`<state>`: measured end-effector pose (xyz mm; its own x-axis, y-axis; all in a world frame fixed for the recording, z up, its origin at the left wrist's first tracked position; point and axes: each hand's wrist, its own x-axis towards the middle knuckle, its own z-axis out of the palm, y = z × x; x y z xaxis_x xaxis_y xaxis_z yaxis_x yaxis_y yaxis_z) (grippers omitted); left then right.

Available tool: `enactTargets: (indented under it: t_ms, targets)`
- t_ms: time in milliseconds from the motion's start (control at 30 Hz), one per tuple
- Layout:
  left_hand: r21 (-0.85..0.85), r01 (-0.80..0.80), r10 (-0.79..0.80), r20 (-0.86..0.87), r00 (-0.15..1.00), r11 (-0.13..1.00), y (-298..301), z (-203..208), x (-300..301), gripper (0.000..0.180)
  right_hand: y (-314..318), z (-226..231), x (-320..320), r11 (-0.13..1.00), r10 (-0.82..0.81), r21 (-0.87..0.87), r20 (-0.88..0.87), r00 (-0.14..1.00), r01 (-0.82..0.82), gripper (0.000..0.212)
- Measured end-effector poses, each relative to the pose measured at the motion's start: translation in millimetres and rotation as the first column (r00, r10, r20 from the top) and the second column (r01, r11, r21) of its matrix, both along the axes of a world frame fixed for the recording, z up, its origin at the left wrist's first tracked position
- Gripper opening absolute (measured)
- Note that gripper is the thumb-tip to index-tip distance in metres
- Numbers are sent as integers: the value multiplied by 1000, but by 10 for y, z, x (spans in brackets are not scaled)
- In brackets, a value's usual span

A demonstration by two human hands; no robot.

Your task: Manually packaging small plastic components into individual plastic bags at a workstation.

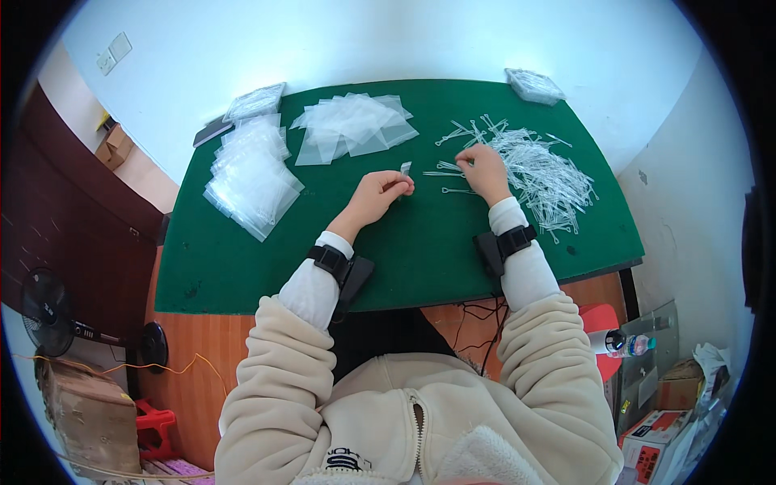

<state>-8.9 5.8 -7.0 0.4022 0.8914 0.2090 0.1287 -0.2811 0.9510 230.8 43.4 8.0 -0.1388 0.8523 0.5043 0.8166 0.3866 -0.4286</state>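
Note:
My left hand (380,196) is over the middle of the green table, its fingers pinched round a small clear, silvery strip (406,168) whose end sticks up past the fingertips. To its right, my right hand (485,174) has its thumb and fingers pressed together at the left edge of a heap of thin clear plastic sticks with looped ends (546,174). A few sticks (440,173) reach out leftward beside those fingertips, and one loose stick (457,191) lies nearer me. What the right fingertips hold, if anything, is too small to make out.
Clear flat bags lie in a long fanned pile (255,178) at the left and another pile (356,125) at the back. Wrapped clear packs stand at the back left (257,102) and back right (535,86) of the green table (388,267). A dark flat object (212,131) lies at the left edge.

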Motion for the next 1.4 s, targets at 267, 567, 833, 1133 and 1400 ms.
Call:
enactTargets:
  t_ms: [267, 567, 833, 1133, 1400]
  targets:
    - [-96, -89, 104, 170, 980, 991, 4, 33, -22, 17, -11, 6, -3, 973, -13, -223, 178, 984, 54, 8]
    - [-203, -201, 255, 289, 923, 958, 83, 41, -152, 20, -29, -11, -23, 995, 53, -88, 211, 976, -35, 9]
    - [-198, -216, 266, 275, 924, 956, 119, 45, -154, 20, 45, -100, -36, 997, 39, -72, 294, 955, -19, 7]
    - [-155, -259, 279, 128, 952, 953, 61, 118, -98, 18, -283, 130, -418, 830, 525, -56, -258, 811, -555, 1]
    - [-385, 123, -64, 163, 985, 915, -115, 256, -91, 20, -276, 106, -498, 837, 537, 88, -321, 780, -540, 13]
